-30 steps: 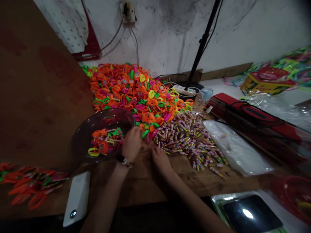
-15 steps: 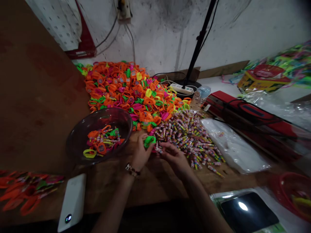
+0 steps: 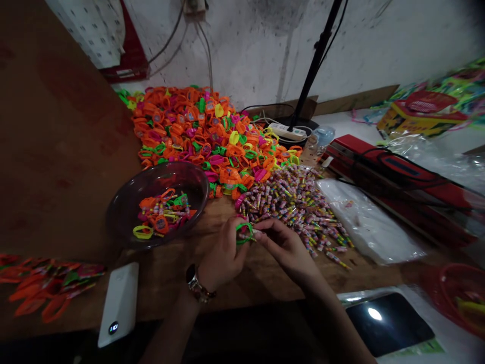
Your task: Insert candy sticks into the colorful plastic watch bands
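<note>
My left hand (image 3: 223,255), with a wristwatch and bracelet at its wrist, grips a green plastic toy watch (image 3: 244,233) by its looped band. The fingertips of my right hand (image 3: 286,247) pinch a small wrapped candy roll (image 3: 255,232) against the band's opening; how far it reaches inside is hard to see. Just beyond both hands spreads a heap of candy rolls (image 3: 288,199). Behind it rises a big pile of orange, green, pink and yellow toy watches (image 3: 193,134). To the left, a dark translucent basin (image 3: 115,217) contains several toy watches and candy rolls.
A white power bank (image 3: 119,298) lies at the front left, near more orange watches (image 3: 32,290). On the right are clear plastic bags (image 3: 369,227), a red sealing machine (image 3: 397,177), a dark-screened phone (image 3: 390,323) and a red basket (image 3: 454,298). A black stand (image 3: 312,71) rises behind.
My right hand has come from the candy heap's edge to the green toy watch, carrying a candy roll. My left hand has turned the watch so its loop shows. The view has shifted slightly.
</note>
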`<state>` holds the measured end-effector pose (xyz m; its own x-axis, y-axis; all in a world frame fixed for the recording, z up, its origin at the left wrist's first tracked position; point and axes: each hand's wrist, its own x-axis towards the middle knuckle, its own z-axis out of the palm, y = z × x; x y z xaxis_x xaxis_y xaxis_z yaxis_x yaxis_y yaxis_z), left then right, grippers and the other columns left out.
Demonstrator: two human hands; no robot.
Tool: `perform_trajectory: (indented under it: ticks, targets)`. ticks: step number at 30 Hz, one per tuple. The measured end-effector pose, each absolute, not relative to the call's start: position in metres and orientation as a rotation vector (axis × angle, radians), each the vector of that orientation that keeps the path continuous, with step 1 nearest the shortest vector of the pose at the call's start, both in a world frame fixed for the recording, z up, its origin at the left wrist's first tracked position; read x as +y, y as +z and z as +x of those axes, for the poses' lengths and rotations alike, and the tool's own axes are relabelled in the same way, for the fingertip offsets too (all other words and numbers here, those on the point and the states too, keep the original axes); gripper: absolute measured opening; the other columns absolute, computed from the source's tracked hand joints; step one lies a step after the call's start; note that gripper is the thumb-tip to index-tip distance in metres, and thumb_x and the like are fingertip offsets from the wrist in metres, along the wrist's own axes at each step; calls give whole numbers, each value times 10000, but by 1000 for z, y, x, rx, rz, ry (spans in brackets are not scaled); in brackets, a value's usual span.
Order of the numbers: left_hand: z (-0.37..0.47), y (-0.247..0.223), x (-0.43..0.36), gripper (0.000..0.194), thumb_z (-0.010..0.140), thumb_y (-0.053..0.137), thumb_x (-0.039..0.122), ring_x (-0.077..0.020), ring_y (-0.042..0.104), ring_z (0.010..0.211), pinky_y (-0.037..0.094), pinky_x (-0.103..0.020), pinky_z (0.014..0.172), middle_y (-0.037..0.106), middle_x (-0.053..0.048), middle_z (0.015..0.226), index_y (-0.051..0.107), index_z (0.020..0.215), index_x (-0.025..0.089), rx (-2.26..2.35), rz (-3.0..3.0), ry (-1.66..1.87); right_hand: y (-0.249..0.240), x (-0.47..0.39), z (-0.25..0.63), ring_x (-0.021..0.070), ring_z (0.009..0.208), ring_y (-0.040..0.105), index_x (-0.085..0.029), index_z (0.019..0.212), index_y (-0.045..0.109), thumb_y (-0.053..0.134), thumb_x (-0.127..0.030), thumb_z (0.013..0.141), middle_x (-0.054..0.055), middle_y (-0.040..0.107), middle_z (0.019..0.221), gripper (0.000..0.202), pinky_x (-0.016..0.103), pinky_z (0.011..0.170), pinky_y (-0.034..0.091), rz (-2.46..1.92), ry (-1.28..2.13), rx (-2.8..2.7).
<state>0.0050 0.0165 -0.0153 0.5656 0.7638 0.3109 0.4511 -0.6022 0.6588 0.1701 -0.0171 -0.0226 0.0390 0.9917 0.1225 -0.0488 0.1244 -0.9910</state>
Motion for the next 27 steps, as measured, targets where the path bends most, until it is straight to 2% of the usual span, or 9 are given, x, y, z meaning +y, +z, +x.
perform_trajectory:
  ticks: [5, 8, 10, 12, 17, 21, 27]
  targets:
    - [-7, -13, 17, 351, 900, 384, 116, -242, 449, 1164, 411, -474, 988, 482, -133, 1213, 333, 1241, 178, 824, 2568, 660, -31, -18, 170, 181, 822, 611, -185, 987, 615, 554, -339, 850, 74, 656, 902, 216, 311, 754, 501, -1240, 845, -1494]
    - [-7, -7, 3, 332, 904, 383, 112, -207, 500, 1089, 458, -404, 941, 524, -105, 1160, 356, 1226, 186, 673, 2584, 668, -41, -19, 166, 204, 825, 617, -176, 958, 650, 503, -315, 861, 100, 657, 892, 225, 335, 754, 506, -1272, 723, -1592]
    - [-4, -2, -8, 340, 904, 396, 124, -190, 512, 1074, 465, -360, 930, 538, -99, 1148, 354, 1236, 182, 608, 2552, 733, -43, -22, 166, 205, 863, 623, -175, 926, 663, 491, -321, 860, 101, 663, 905, 235, 339, 793, 504, -1213, 820, -1581]
    - [-2, 2, -14, 355, 909, 400, 147, -201, 502, 1108, 457, -366, 940, 529, -114, 1174, 340, 1257, 176, 690, 2533, 770, -38, -27, 170, 189, 885, 626, -181, 938, 658, 504, -345, 862, 82, 672, 923, 237, 321, 811, 500, -1173, 991, -1467]
    - [-6, 3, -6, 384, 869, 446, 148, -221, 500, 1115, 448, -402, 952, 512, -120, 1180, 351, 1240, 176, 954, 2456, 663, -13, -37, 179, 139, 767, 608, -191, 909, 630, 586, -390, 830, 29, 654, 825, 219, 245, 694, 496, -1145, 1194, -1251]
    - [-8, -3, -2, 357, 839, 495, 154, -212, 524, 1051, 474, -373, 907, 531, -92, 1110, 387, 1178, 188, 978, 2435, 646, -15, -37, 171, 133, 738, 589, -185, 841, 615, 607, -409, 815, 14, 627, 767, 225, 243, 682, 490, -1119, 1205, -1308]
    - [-10, -6, -3, 308, 863, 467, 152, -226, 522, 1061, 485, -398, 904, 543, -98, 1095, 400, 1163, 179, 951, 2578, 577, -30, -39, 160, 142, 696, 603, -187, 882, 601, 570, -335, 840, 27, 648, 779, 157, 251, 653, 487, -1204, 1051, -1414]
